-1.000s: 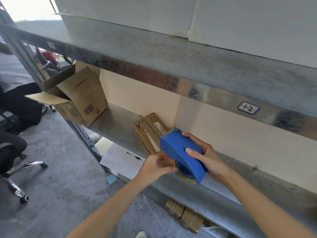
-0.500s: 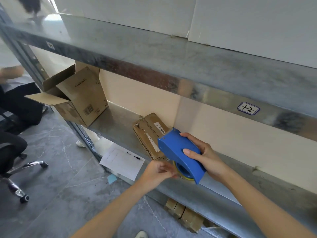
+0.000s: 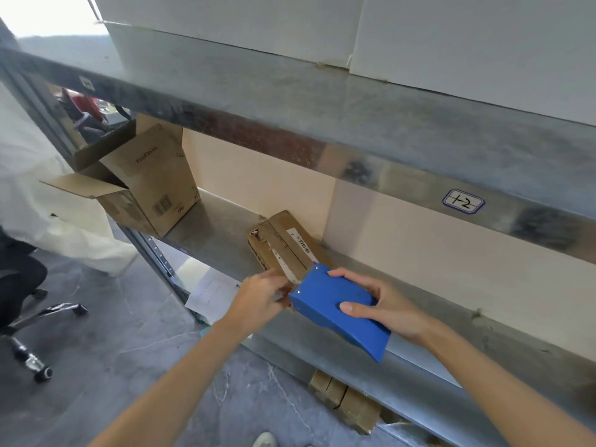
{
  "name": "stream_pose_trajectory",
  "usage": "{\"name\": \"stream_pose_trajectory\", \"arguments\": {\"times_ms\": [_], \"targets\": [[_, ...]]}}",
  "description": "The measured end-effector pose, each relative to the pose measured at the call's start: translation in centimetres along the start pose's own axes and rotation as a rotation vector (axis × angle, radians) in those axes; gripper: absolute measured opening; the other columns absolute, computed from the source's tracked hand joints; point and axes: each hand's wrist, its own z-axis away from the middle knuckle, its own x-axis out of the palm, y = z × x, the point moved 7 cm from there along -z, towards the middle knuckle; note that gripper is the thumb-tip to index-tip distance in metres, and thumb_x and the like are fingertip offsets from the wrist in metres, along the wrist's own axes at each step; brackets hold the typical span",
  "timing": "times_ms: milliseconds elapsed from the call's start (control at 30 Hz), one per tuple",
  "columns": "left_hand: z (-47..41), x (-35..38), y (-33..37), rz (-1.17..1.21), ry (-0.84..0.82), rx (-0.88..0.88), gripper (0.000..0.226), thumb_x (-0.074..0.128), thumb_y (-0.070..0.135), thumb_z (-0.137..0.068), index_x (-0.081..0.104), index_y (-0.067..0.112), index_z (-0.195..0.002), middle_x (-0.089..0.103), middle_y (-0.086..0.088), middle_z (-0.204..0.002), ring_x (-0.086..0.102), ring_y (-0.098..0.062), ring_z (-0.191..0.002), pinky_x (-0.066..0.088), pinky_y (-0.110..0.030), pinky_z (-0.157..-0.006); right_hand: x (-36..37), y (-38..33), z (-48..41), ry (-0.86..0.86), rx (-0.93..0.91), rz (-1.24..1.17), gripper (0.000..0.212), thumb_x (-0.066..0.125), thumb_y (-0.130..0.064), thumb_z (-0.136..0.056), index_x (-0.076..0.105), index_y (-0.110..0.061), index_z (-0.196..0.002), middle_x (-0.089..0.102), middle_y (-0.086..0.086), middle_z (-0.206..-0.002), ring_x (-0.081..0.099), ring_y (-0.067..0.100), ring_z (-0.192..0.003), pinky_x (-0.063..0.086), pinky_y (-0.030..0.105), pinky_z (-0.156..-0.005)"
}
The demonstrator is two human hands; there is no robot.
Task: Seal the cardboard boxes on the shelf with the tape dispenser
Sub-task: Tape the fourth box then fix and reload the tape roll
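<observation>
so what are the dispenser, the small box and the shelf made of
Dispenser: looks like matte blue plastic, smooth moulded shell. Small box: brown cardboard, dull, with flap seams. Shelf: probably galvanised steel, grey mottled sheen.

Blue tape dispenser [image 3: 338, 309], brown cardboard boxes [image 3: 283, 243], grey shelf [image 3: 213, 227]

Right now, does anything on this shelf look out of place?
Yes: the larger cardboard box at the left end of the shelf sits tilted, its flaps open and sticking out beyond it. The small box lies flat.
</observation>
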Motion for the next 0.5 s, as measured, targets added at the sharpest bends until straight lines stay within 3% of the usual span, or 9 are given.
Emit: {"name": "stream_pose_trajectory", "arguments": {"times_ms": [67, 167, 267, 400, 500], "targets": [[-0.4, -0.6, 0.9, -0.059, 0.019, 0.087, 0.026, 0.086, 0.001, -0.065, 0.065, 0.015, -0.072, 0.065, 0.008, -0.072, 0.065, -0.017, -0.069, 0.054, -0.030, -0.060, -0.1, -0.4, -0.1, -0.016, -0.003, 0.029, 0.061, 0.077, -0.053, -0.071, 0.057, -0.051, -0.129, 0.064, -0.012, -0.125, 0.068, 0.020, -0.102, 0.056, 0.035, -0.089], [-0.6, -0.4, 0.9, -0.139, 0.024, 0.159, 0.024, 0.086, 0.004, -0.067, 0.067, 0.014, -0.077, 0.070, 0.003, -0.074, 0.069, -0.018, -0.068, 0.056, -0.032, -0.060, -0.6, -1.3, -0.2, -0.035, -0.026, 0.112, 0.053, 0.076, -0.046, -0.078, 0.058, -0.052, -0.127, 0.063, -0.014, -0.125, 0.067, 0.016, -0.104, 0.056, 0.032, -0.089], [-0.4, 0.1, 0.0, -0.063, 0.021, 0.090, 0.026, 0.080, 0.007, -0.072, 0.067, 0.018, -0.093, 0.072, 0.003, -0.081, 0.069, -0.019, -0.067, 0.057, -0.031, -0.056, -1.0, -1.7, -0.3, -0.036, -0.042, 0.150, 0.049, 0.075, -0.038, -0.082, 0.059, -0.049, -0.127, 0.063, -0.016, -0.126, 0.067, 0.014, -0.107, 0.055, 0.033, -0.092], [-0.4, -0.1, 1.2, -0.024, 0.061, 0.042, 0.040, 0.068, 0.010, -0.066, 0.053, 0.030, -0.098, 0.069, 0.007, -0.066, 0.061, -0.014, -0.051, 0.045, -0.017, -0.054, -0.9, -1.6, -0.2, -0.039, -0.044, 0.167, 0.049, 0.077, -0.034, -0.083, 0.060, -0.047, -0.127, 0.062, -0.017, -0.128, 0.066, 0.012, -0.109, 0.055, 0.033, -0.093], [-0.2, 0.0, 0.9, 0.120, 0.040, -0.015, 0.041, 0.064, 0.009, -0.066, 0.061, 0.030, -0.101, 0.070, 0.007, -0.066, 0.058, 0.002, -0.055, 0.050, -0.014, -0.058, -0.9, -1.5, -0.1, -0.036, -0.038, 0.166, 0.048, 0.077, -0.031, -0.082, 0.061, -0.046, -0.125, 0.063, -0.019, -0.125, 0.066, 0.012, -0.108, 0.055, 0.031, -0.091]]}}
